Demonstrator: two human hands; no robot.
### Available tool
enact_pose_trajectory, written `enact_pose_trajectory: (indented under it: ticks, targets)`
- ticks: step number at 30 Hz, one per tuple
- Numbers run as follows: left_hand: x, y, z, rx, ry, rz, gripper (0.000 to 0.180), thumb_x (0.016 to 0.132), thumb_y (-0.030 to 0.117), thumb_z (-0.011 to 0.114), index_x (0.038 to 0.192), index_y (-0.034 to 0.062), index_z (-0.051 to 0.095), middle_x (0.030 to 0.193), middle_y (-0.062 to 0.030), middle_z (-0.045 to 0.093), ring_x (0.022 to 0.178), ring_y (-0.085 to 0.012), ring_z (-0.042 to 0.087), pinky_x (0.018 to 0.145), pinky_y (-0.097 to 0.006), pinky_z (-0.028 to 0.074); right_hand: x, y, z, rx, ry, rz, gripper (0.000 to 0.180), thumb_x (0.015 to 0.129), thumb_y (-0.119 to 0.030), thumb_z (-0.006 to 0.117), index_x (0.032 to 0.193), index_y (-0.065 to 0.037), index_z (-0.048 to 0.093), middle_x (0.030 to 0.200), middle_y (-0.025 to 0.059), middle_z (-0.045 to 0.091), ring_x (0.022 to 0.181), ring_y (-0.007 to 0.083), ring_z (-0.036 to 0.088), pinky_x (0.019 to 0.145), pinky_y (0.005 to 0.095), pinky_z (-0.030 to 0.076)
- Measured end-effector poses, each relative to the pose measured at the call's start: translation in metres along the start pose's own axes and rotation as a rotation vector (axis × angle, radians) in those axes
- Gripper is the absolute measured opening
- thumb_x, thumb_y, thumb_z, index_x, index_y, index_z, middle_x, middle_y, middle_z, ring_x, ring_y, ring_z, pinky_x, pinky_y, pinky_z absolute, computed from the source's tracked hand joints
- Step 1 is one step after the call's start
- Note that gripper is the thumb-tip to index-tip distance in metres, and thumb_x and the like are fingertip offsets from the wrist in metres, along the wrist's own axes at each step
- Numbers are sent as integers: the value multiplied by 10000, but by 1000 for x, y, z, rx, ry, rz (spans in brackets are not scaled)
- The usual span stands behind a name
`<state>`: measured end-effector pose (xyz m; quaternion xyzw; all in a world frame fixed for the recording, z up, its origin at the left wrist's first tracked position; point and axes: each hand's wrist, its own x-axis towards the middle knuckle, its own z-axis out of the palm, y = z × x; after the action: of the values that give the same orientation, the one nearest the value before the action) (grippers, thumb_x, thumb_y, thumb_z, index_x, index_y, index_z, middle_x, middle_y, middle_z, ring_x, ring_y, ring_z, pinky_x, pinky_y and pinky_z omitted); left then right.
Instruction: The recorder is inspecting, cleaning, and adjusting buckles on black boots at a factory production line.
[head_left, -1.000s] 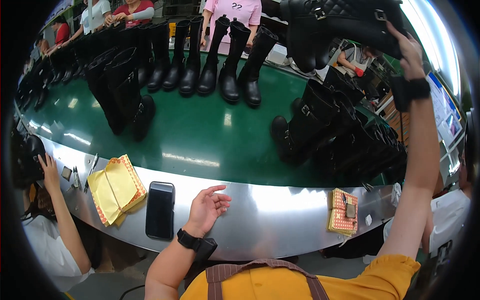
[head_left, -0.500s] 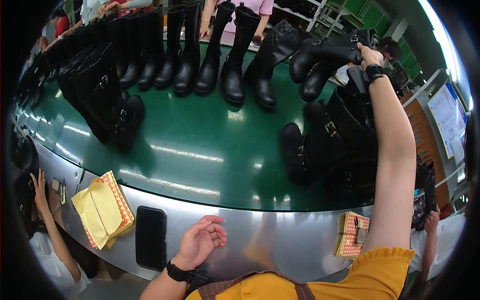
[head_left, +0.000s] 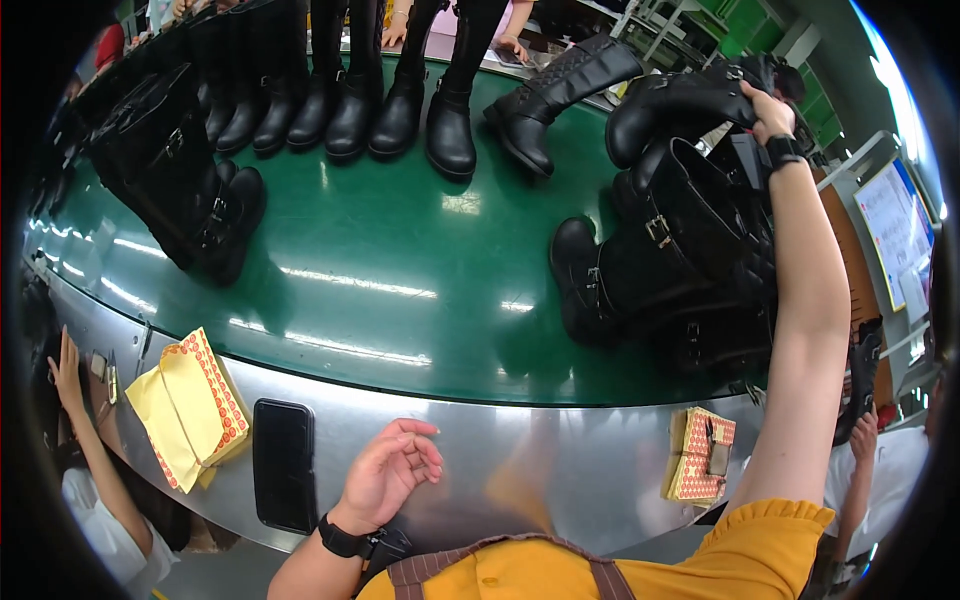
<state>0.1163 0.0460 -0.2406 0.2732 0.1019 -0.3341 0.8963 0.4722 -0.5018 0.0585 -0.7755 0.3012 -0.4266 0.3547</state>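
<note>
Stretched out to the far right, my right hand [head_left: 771, 116] is closed on the upper shaft of a black boot [head_left: 655, 115], which lies nearly level with its toe pointing left. Beneath it, more black buckled boots [head_left: 690, 235] are bunched at the right side of the green table, partly overlapping. Over the metal edge near me hangs my left hand [head_left: 390, 475], fingers loosely curled and apart, with nothing in it. Nearest to that hand is a black phone [head_left: 284, 465]. At the back, a quilted black boot [head_left: 555, 100] leans sharply to the right.
A row of upright black boots [head_left: 450, 130] lines the far side of the green table [head_left: 400, 240]. Another pair [head_left: 185, 190] stands left. Yellow sticker sheets [head_left: 190, 410] and a smaller sticker stack [head_left: 700, 460] lie on the metal edge. Co-workers' hands [head_left: 68, 372] show around.
The view has shifted slightly. My right hand has moved a little right with the boot it grips. The quilted boot at the back leans further right. My left hand stays loosely curled.
</note>
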Motion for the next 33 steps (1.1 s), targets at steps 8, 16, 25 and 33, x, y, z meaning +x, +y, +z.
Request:
enact_pose_trajectory:
  ticks: [8, 16, 25, 33]
  targets:
    - [-3, 0, 0, 71, 9, -12, 258, 954, 158, 439, 1135, -15, 500, 885, -125, 616, 810, -200, 590, 764, -323, 478, -99, -40, 98, -353, -414, -472, 800, 677, -451, 800, 1300, -19, 545, 1198, 184, 628, 1082, 287, 624, 924, 360, 484]
    - [-5, -1, 5, 161, 70, -24, 233, 953, 165, 440, 1093, -5, 518, 847, -126, 615, 773, -207, 594, 729, -324, 474, -111, -33, 70, -155, -525, -401, 519, 708, -339, 800, 1032, 42, 662, 951, 154, 694, 823, 238, 684, 741, 324, 530]
    - [-6, 2, 4, 101, 50, -44, 216, 956, 143, 456, 1091, -4, 538, 872, -114, 617, 789, -177, 602, 734, -299, 491, -92, -55, 88, -567, -353, -427, 548, 698, -450, 771, 1030, -23, 684, 1034, 172, 690, 986, 315, 664, 856, 395, 503]
    - [-7, 3, 9, 156, 82, -82, 195, 970, 121, 453, 1090, 1, 548, 873, -103, 614, 784, -160, 592, 728, -285, 486, -69, -34, 86, -608, -300, -443, 527, 669, -427, 790, 972, -7, 698, 1024, 177, 687, 988, 334, 648, 850, 406, 488]
